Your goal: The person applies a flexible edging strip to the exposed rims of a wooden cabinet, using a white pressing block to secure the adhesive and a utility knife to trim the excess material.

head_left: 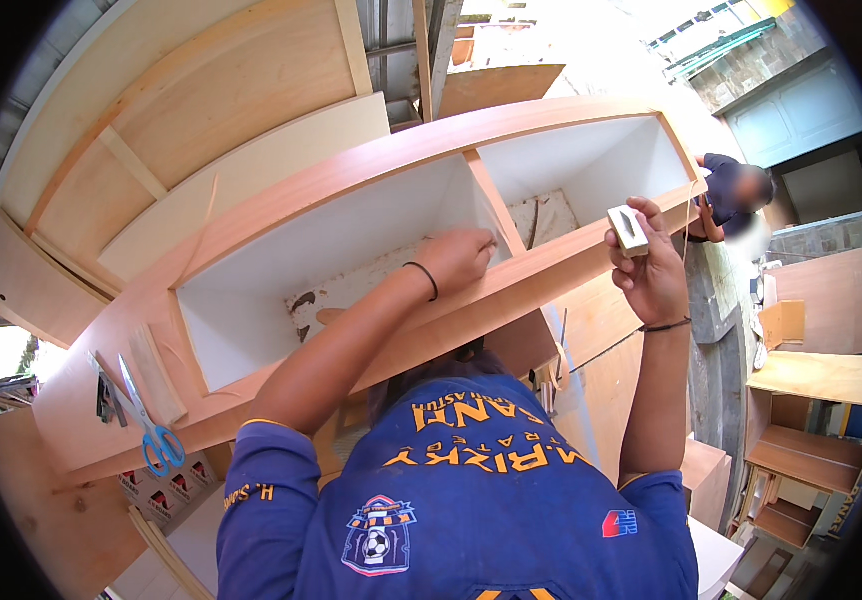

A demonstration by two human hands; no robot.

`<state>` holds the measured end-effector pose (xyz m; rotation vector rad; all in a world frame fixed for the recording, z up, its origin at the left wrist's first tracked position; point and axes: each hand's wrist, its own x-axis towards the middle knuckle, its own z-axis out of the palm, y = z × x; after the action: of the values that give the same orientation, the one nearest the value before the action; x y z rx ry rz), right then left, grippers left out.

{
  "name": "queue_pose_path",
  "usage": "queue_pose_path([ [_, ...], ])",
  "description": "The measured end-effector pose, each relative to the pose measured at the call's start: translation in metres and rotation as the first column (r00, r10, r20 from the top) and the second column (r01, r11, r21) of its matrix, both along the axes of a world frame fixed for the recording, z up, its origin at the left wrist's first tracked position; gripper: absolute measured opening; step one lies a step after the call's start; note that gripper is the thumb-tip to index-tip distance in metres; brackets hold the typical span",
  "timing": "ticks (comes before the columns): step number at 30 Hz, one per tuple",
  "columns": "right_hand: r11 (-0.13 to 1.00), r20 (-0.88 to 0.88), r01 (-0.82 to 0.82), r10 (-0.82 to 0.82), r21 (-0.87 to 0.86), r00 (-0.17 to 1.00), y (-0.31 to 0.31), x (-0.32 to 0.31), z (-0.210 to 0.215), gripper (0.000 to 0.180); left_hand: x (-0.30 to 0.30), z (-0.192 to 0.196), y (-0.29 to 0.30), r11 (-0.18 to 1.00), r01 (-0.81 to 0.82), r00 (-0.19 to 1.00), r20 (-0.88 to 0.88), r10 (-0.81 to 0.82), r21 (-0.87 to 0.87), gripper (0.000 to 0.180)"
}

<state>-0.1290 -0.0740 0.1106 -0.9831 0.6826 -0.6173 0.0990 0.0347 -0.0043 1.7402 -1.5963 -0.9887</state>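
At the front edge of the long wooden cabinet point(281, 215), just right of its upright divider point(496, 205), the right hand point(651, 275) grasps a small pale block point(628, 229) with a dark slot in its face. The block looks like a light, rigid hand tool, easy to carry in one fist; its flat sides offer the surest hold, and the fingers already wrap it from below with the thumb along its near side. The wrist is bent back and the forearm rises almost straight up from the lower edge of the view, a dark band around the wrist.

The left hand point(456, 258) reaches into the cabinet's left compartment, close beside the divider, its fingers curled down against the white inner wall; whether it pinches anything I cannot tell. That arm is stretched forward and slightly bent at the elbow, with a black band on its wrist.

The cabinet itself seems heavy and stiff, with a thin pale strip curling loose off its right end. On its lower left rail lie blue-handled scissors point(151, 425).
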Motion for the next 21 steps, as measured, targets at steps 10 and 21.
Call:
queue_pose_path([
  [10, 0.987, 0.041, -0.106, 0.102, 0.120, 0.994, -0.003, 0.029, -0.008, 0.036, 0.039, 0.029, 0.046, 0.983, -0.172, 0.979, 0.104, 0.178, -0.058, 0.028],
  [21, 0.989, -0.236, -0.122, 0.100, -0.082, 0.967, -0.004, 0.066, -0.020, 0.040, 0.040, 0.014, 0.087, 0.993, -0.108, 0.977, -0.182, 0.113, 0.038, 0.038],
])
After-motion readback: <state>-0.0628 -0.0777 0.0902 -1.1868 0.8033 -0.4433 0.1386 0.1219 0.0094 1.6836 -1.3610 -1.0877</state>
